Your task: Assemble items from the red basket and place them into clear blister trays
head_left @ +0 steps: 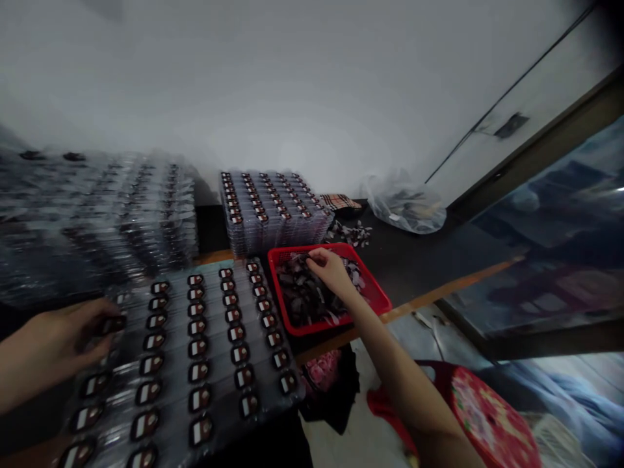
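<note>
A clear plastic tray [214, 344] lies before me, with rows of small black-rimmed pieces with brown and white faces. At its left edge my left hand [68, 341] has thumb and fingers curled round one small dark piece [111, 324], which is partly hidden. My right hand [330, 268] is over a red plastic basket [380, 298], its fingertips drawn together at the basket's far side. Whatever those fingertips may hold is too small to make out. Many dark, loose strip-like pieces [307, 296] fill the basket.
Stacked filled trays [273, 201] stand behind, with a taller, blurred stack [97, 214] at left. A clear plastic bag [407, 205], a checked cloth item [338, 201] and loose pieces [351, 233] lie on the dark table. Below at right is a red floral-topped stool [492, 416].
</note>
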`<act>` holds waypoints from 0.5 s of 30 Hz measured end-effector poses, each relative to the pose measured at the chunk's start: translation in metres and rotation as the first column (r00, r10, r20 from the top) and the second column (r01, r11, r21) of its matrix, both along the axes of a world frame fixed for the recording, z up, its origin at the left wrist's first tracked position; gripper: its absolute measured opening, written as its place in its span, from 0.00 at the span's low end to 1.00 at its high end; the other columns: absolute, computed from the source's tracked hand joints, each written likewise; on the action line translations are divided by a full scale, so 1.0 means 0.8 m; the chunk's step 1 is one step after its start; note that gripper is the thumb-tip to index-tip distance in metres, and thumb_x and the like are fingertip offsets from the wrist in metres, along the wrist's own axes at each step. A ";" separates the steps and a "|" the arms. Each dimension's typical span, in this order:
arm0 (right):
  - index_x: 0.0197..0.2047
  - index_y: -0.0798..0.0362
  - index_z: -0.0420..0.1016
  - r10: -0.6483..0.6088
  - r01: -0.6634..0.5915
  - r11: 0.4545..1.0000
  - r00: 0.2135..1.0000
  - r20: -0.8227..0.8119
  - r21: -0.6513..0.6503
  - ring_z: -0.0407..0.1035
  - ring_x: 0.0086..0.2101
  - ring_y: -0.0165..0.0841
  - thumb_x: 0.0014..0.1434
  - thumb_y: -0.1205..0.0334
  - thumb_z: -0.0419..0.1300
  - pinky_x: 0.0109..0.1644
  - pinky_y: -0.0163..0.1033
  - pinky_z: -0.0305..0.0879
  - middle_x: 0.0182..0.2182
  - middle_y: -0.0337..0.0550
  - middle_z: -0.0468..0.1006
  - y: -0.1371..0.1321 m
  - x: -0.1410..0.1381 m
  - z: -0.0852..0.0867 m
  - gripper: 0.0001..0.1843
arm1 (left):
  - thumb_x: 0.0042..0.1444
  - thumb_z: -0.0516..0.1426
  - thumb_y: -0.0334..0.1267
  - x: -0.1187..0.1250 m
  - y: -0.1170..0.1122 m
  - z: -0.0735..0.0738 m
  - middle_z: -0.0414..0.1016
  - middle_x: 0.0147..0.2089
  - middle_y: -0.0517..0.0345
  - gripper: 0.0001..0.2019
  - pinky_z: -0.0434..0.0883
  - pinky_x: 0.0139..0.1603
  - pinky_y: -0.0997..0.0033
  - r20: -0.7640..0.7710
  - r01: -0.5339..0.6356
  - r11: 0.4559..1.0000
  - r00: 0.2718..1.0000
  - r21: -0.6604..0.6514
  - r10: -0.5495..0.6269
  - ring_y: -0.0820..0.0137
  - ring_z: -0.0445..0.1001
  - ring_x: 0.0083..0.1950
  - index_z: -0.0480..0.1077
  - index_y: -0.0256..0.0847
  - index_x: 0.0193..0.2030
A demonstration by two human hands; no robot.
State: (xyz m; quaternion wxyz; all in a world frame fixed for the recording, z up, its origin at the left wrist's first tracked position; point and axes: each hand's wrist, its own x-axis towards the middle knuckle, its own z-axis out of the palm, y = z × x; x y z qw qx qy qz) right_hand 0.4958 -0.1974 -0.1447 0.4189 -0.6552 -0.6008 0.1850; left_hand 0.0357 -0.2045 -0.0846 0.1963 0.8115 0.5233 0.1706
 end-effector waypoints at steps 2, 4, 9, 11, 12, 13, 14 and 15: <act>0.40 0.54 0.75 0.097 -0.097 0.995 0.987 -0.128 0.009 0.76 0.37 0.36 0.54 0.56 0.60 0.44 0.42 0.73 0.35 0.43 0.80 -0.002 -0.028 0.015 0.13 | 0.55 0.58 0.37 0.017 0.003 -0.001 0.76 0.30 0.70 0.04 0.67 0.34 0.77 0.021 0.028 1.000 0.999 0.013 -0.028 0.75 0.72 0.28 0.72 0.44 0.38; 0.44 0.50 0.74 0.215 -0.220 0.975 0.910 -0.354 0.025 0.76 0.37 0.34 0.52 0.56 0.65 0.43 0.41 0.74 0.38 0.41 0.79 -0.004 -0.065 0.033 0.16 | 0.55 0.57 0.38 0.038 0.002 0.005 0.78 0.34 0.65 0.08 0.68 0.37 0.76 0.073 0.089 0.996 0.993 0.024 -0.091 0.72 0.74 0.31 0.72 0.42 0.41; 0.36 0.49 0.77 0.330 -0.487 0.872 0.532 -0.780 0.037 0.75 0.30 0.27 0.48 0.56 0.72 0.40 0.34 0.73 0.32 0.33 0.79 -0.009 -0.164 0.081 0.13 | 0.54 0.57 0.36 0.087 -0.006 0.032 0.79 0.39 0.58 0.13 0.71 0.37 0.76 0.248 0.262 0.964 0.933 0.035 -0.262 0.72 0.75 0.34 0.74 0.40 0.46; 0.37 0.50 0.80 0.329 -0.569 0.822 0.461 -0.824 0.010 0.75 0.29 0.26 0.47 0.55 0.72 0.39 0.32 0.72 0.31 0.35 0.81 -0.010 -0.191 0.092 0.14 | 0.54 0.57 0.34 0.097 -0.009 0.041 0.79 0.40 0.58 0.13 0.71 0.37 0.76 0.304 0.280 0.957 0.908 0.072 -0.289 0.73 0.75 0.34 0.75 0.41 0.46; 0.37 0.50 0.81 0.329 -0.600 0.800 0.442 -0.834 -0.003 0.75 0.30 0.26 0.47 0.55 0.72 0.39 0.32 0.72 0.32 0.36 0.82 -0.010 -0.201 0.096 0.14 | 0.54 0.58 0.34 0.100 -0.010 0.044 0.79 0.39 0.58 0.12 0.71 0.37 0.77 0.325 0.280 0.956 0.899 0.091 -0.295 0.73 0.75 0.34 0.76 0.41 0.45; 0.38 0.50 0.82 0.334 -0.624 0.782 0.436 -0.836 -0.013 0.76 0.30 0.27 0.47 0.55 0.72 0.40 0.33 0.72 0.32 0.37 0.83 -0.011 -0.208 0.098 0.14 | 0.54 0.58 0.34 0.100 -0.011 0.047 0.80 0.38 0.58 0.12 0.71 0.37 0.77 0.342 0.279 0.955 0.891 0.105 -0.298 0.73 0.75 0.34 0.76 0.41 0.45; 0.39 0.50 0.82 0.345 -0.641 0.768 0.442 -0.828 -0.022 0.76 0.31 0.28 0.48 0.55 0.71 0.41 0.34 0.72 0.33 0.37 0.83 -0.011 -0.213 0.099 0.14 | 0.54 0.58 0.34 0.099 -0.011 0.048 0.79 0.37 0.59 0.11 0.71 0.36 0.77 0.352 0.275 0.955 0.888 0.112 -0.297 0.73 0.75 0.33 0.77 0.40 0.44; 0.40 0.49 0.82 0.361 -0.653 0.757 0.457 -0.813 -0.031 0.77 0.32 0.29 0.48 0.55 0.71 0.44 0.35 0.72 0.34 0.38 0.84 -0.011 -0.216 0.100 0.15 | 0.54 0.59 0.34 0.097 -0.011 0.048 0.79 0.35 0.59 0.11 0.71 0.35 0.77 0.357 0.267 0.957 0.888 0.112 -0.290 0.73 0.75 0.32 0.77 0.40 0.43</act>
